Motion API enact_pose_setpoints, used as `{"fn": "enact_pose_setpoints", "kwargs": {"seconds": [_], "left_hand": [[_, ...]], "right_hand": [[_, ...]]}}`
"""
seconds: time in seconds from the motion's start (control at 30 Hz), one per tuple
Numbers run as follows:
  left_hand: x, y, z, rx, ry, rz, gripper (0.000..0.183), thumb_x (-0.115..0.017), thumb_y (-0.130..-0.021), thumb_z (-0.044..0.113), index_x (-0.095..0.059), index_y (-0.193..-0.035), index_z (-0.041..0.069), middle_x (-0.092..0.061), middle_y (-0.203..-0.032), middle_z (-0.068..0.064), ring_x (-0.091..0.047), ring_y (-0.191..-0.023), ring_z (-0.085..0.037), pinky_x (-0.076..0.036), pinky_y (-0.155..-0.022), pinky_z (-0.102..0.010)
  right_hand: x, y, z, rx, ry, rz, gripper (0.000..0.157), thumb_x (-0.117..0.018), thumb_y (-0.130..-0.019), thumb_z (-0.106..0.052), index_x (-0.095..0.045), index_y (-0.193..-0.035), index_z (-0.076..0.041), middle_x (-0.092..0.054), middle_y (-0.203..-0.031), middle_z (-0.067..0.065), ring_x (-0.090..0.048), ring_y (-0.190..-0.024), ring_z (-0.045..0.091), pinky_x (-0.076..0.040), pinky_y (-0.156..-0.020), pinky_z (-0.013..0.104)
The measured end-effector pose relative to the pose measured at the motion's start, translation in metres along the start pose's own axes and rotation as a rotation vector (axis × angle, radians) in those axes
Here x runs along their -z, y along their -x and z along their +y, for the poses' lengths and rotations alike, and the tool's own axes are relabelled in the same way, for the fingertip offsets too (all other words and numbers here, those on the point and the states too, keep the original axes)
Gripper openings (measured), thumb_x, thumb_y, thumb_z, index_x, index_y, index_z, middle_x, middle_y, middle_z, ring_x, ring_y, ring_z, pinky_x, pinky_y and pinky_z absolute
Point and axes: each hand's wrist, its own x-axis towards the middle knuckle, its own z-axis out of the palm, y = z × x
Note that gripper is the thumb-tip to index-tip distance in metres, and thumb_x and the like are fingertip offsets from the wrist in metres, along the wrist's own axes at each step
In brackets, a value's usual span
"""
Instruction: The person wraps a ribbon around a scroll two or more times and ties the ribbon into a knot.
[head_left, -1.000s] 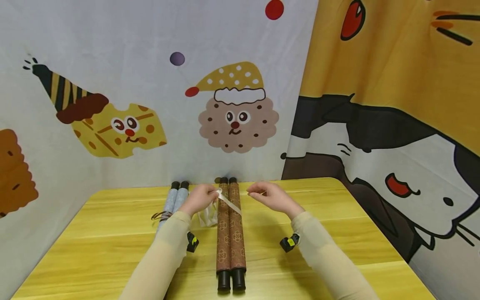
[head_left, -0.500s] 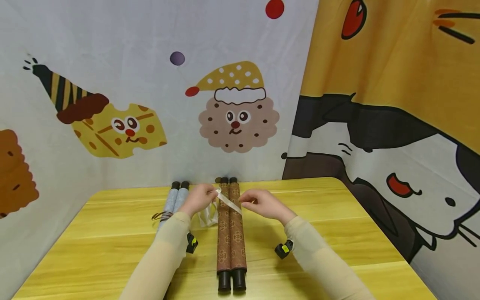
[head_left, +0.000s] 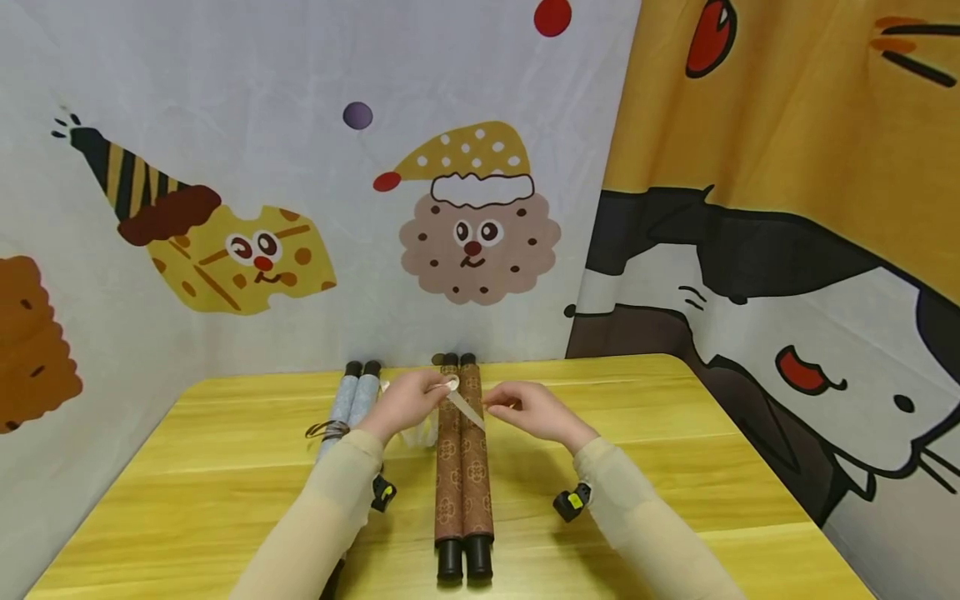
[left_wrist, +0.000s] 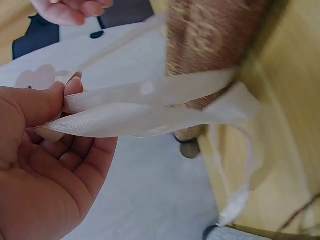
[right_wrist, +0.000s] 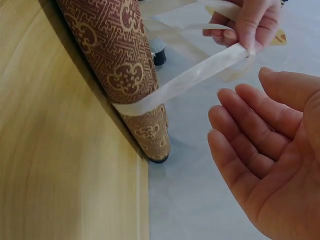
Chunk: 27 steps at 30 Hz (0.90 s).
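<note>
A brown patterned scroll (head_left: 462,483), rolled from both ends into two rolls with black knobs, lies lengthwise on the table. Around its far part runs a white ribbon (right_wrist: 190,75). My left hand (head_left: 408,404) pinches the ribbon between thumb and forefinger over the scroll; in the left wrist view two strands of ribbon (left_wrist: 145,97) stretch from those fingers to the scroll. My right hand (right_wrist: 270,145) is held beside the scroll's right side, fingers loosely bent, palm showing, nothing in it. A loose ribbon loop hangs left of the scroll, partly behind my left hand.
Left of the brown scroll lies a light blue scroll (head_left: 341,408) with black knobs, tied with a dark cord (head_left: 327,430) and partly covered by my left arm. The wooden table (head_left: 660,475) meets a printed cloth backdrop (head_left: 300,167) at its far edge.
My left hand has moved a little right, carrying the pinched ribbon over the scroll. My right hand has come left, closer to the scroll's side. The scrolls stay in place.
</note>
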Motion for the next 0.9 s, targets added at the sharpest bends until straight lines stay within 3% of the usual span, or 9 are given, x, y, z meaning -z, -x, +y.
{"fn": "enact_pose_setpoints", "kwargs": {"seconds": [0.13,0.4,0.57,0.9], "left_hand": [[0.001,-0.004,0.008,-0.011,-0.01,-0.02,0.017,-0.059,-0.101,0.015,-0.07,-0.094,0.003,-0.063,-0.078,-0.006,-0.048,-0.06,-0.015,-0.042,-0.059,-0.033],[0.004,-0.01,0.027,0.016,-0.031,-0.098,0.017,-0.058,-0.101,0.017,-0.066,-0.091,0.006,-0.056,-0.074,-0.002,-0.046,-0.061,-0.014,-0.041,-0.06,-0.032],[0.007,-0.011,0.039,-0.028,-0.02,-0.146,0.019,-0.057,-0.102,0.016,-0.066,-0.09,0.005,-0.054,-0.07,-0.001,-0.043,-0.057,-0.013,-0.04,-0.059,-0.032],[0.024,-0.013,0.054,-0.034,0.015,-0.162,0.023,-0.052,-0.104,0.016,-0.065,-0.088,0.006,-0.055,-0.07,-0.005,-0.045,-0.058,-0.015,-0.042,-0.063,-0.034]], "right_hand": [[0.004,0.003,0.0,-0.024,-0.015,0.004,0.023,-0.06,-0.101,-0.024,-0.07,-0.117,-0.012,-0.069,-0.106,-0.002,-0.064,-0.095,0.014,-0.051,-0.082,0.033],[0.004,0.008,0.007,-0.03,-0.03,0.025,0.023,-0.061,-0.101,-0.025,-0.071,-0.117,-0.011,-0.069,-0.108,-0.002,-0.064,-0.096,0.013,-0.052,-0.084,0.034],[0.006,0.013,0.012,-0.038,-0.038,0.043,0.022,-0.061,-0.1,-0.023,-0.071,-0.116,-0.011,-0.069,-0.108,-0.001,-0.064,-0.097,0.014,-0.051,-0.085,0.035],[0.013,0.022,0.014,-0.074,-0.053,0.057,0.022,-0.061,-0.101,-0.023,-0.07,-0.116,-0.011,-0.069,-0.107,-0.001,-0.064,-0.096,0.015,-0.051,-0.086,0.038]]}}
